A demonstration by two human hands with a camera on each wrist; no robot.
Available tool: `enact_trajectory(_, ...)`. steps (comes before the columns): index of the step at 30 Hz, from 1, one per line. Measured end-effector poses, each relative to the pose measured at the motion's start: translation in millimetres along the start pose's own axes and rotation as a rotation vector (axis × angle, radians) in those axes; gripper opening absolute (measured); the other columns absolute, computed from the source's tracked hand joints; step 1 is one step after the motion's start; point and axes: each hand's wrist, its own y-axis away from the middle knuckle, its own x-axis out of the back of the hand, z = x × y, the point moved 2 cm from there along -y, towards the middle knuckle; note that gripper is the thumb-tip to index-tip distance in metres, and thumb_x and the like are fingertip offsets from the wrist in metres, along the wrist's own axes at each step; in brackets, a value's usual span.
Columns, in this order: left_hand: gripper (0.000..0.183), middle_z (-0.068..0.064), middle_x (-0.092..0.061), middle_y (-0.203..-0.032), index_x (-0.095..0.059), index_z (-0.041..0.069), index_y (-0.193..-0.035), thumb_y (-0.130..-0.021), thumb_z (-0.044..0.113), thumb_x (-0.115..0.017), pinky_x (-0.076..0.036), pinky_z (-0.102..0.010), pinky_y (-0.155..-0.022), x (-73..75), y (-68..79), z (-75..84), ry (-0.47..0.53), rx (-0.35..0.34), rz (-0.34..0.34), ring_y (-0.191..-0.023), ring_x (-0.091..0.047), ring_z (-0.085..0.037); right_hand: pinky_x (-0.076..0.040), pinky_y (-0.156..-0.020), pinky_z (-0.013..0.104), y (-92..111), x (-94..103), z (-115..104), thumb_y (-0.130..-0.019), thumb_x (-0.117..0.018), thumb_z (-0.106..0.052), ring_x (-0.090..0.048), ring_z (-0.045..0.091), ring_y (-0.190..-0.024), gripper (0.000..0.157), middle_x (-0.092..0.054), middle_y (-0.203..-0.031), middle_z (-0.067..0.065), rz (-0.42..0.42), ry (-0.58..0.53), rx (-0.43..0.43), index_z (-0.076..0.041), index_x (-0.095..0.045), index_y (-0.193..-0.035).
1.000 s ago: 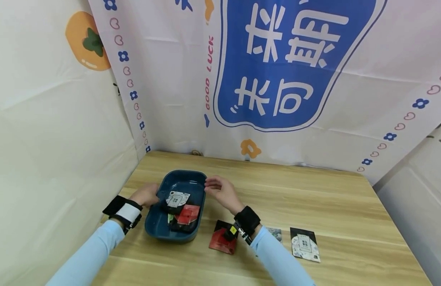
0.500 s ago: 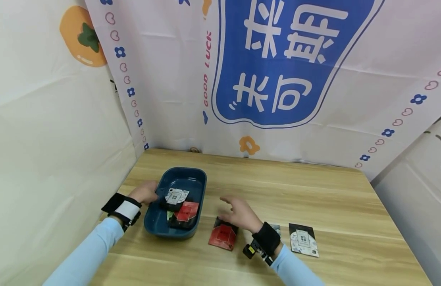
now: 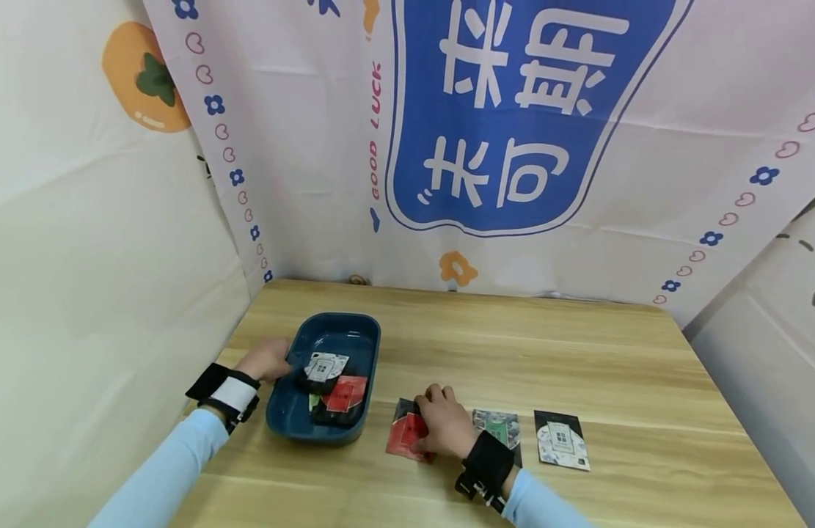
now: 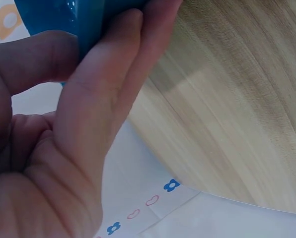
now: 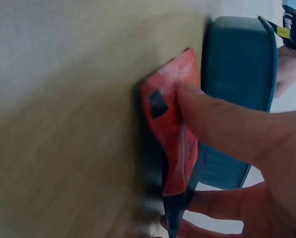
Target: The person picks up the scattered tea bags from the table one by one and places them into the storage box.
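Note:
On the left of the table stands a dark blue plastic tray (image 3: 288,425) with rounded corners. My left hand (image 3: 265,359) pinches its left wall; in the left wrist view the thumb and fingers (image 4: 101,74) lie on either side of that wall. Inside the tray are a white-and-black packet (image 3: 324,367), a red-and-black packet (image 3: 344,394) and a bit of green packaging. To the tray's right, my right hand (image 3: 447,425) grips another red-and-black packet (image 5: 175,119) at the table top. The right wrist view shows this packet bending between thumb and fingers.
Right of my right hand lies a green-and-grey packet (image 3: 499,427), partly covered by the wristband. Farther right is a flat black-and-white packet (image 3: 562,440). Printed cloth (image 3: 315,183) hangs behind the wooden table (image 3: 579,352), and pale sheets close off both sides.
My right hand has left the tray's right side, come down and right, and taken hold of the red-and-black packet on the table. My left hand stays at the tray's wall.

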Motion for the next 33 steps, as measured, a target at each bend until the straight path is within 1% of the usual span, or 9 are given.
enact_trajectory(5,0.016,-0.001,-0.048,-0.059,-0.049,0.006,-0.072,-0.082,-0.006,-0.054,-0.037,-0.022,-0.046,-1.8,2.7,-1.5,0.010,-0.009,0.009,-0.047,-0.045,-0.012,-0.045,-0.069,0.029,-3,-1.8,-2,-0.070,-0.090,-0.030,-0.047,0.021,-0.089,0.064,-0.057,-0.101,0.009,0.003,-0.057,0.008,-0.006,-0.058,-0.120)
enact_trajectory(10,0.019,0.000,-0.046,-0.058,-0.048,0.007,-0.070,-0.082,-0.006,-0.054,-0.036,-0.023,-0.046,-0.7,4.3,-2.0,0.021,-0.008,0.017,-0.047,-0.044,-0.012,-0.039,-0.058,0.025,-6,0.6,2,-0.073,-0.087,-0.020,-0.049,0.012,-0.066,0.041,-0.057,-0.078,-0.001,0.013,-0.189,0.023,-0.011,-0.056,-0.099)
enact_trajectory(13,0.018,0.000,-0.046,-0.058,-0.049,0.006,-0.071,-0.083,-0.006,-0.054,-0.037,-0.023,-0.047,-0.5,4.6,-2.5,0.023,-0.003,0.013,-0.047,-0.044,-0.012,-0.036,-0.056,0.023,-8,2.8,8,-0.075,-0.086,-0.020,-0.046,0.009,-0.062,0.032,-0.056,-0.073,-0.003,0.047,-0.249,0.035,-0.011,-0.059,-0.090)
enact_trajectory(15,0.018,0.000,-0.047,-0.058,-0.049,0.007,-0.070,-0.083,-0.005,-0.054,-0.038,-0.022,-0.046,-0.5,4.2,-2.4,0.014,-0.007,0.015,-0.047,-0.045,-0.011,-0.038,-0.057,0.022,-10,4.7,13,-0.075,-0.085,-0.020,-0.048,0.008,-0.065,0.030,-0.060,-0.077,-0.002,0.067,-0.291,0.040,-0.009,-0.063,-0.093)
enact_trajectory(19,0.024,0.000,-0.046,-0.056,-0.047,0.010,-0.065,-0.082,-0.005,-0.055,-0.038,-0.022,-0.046,-0.3,3.1,-1.6,0.001,-0.007,0.025,-0.046,-0.045,-0.011,-0.044,-0.062,0.022,-15,8.4,22,-0.078,-0.081,-0.017,-0.054,0.009,-0.072,0.041,-0.068,-0.090,0.005,0.072,-0.470,0.015,-0.002,-0.066,-0.113)
enact_trajectory(24,0.029,0.001,-0.045,-0.055,-0.044,0.012,-0.062,-0.083,-0.005,-0.055,-0.036,-0.021,-0.045,-1.2,1.5,-2.5,-0.007,0.004,0.026,-0.046,-0.044,-0.011,-0.046,-0.058,0.024,-24,13.6,32,-0.084,-0.077,-0.013,-0.055,0.010,-0.066,0.020,-0.067,-0.079,0.007,0.101,-0.770,-0.100,0.001,-0.068,-0.095)
enact_trajectory(26,0.028,0.001,-0.045,-0.055,-0.044,0.011,-0.063,-0.082,-0.005,-0.055,-0.037,-0.021,-0.045,-2.2,0.9,-3.7,-0.007,0.009,0.030,-0.046,-0.045,-0.011,-0.051,-0.060,0.028,-29,16.2,34,-0.086,-0.074,-0.011,-0.058,0.010,-0.065,0.017,-0.068,-0.079,0.009,0.124,-0.885,-0.137,0.003,-0.068,-0.093)
enact_trajectory(29,0.024,0.000,-0.046,-0.055,-0.047,0.010,-0.064,-0.082,-0.005,-0.055,-0.037,-0.022,-0.045,-3.1,0.3,-5.6,-0.011,0.009,0.032,-0.046,-0.045,-0.011,-0.058,-0.069,0.034,-37,20.3,37,-0.091,-0.069,-0.009,-0.065,0.012,-0.074,0.019,-0.071,-0.089,0.015,0.148,-1.026,-0.151,0.007,-0.067,-0.101)
enact_trajectory(33,0.015,-0.001,-0.048,-0.057,-0.052,0.005,-0.071,-0.082,-0.005,-0.054,-0.038,-0.022,-0.046,-2.3,0.9,-8.2,-0.005,0.008,0.027,-0.046,-0.046,-0.011,-0.059,-0.082,0.043,-49,27.7,35,-0.094,-0.063,-0.005,-0.070,0.015,-0.083,0.022,-0.071,-0.100,0.022,0.180,-1.154,-0.138,0.010,-0.066,-0.110)
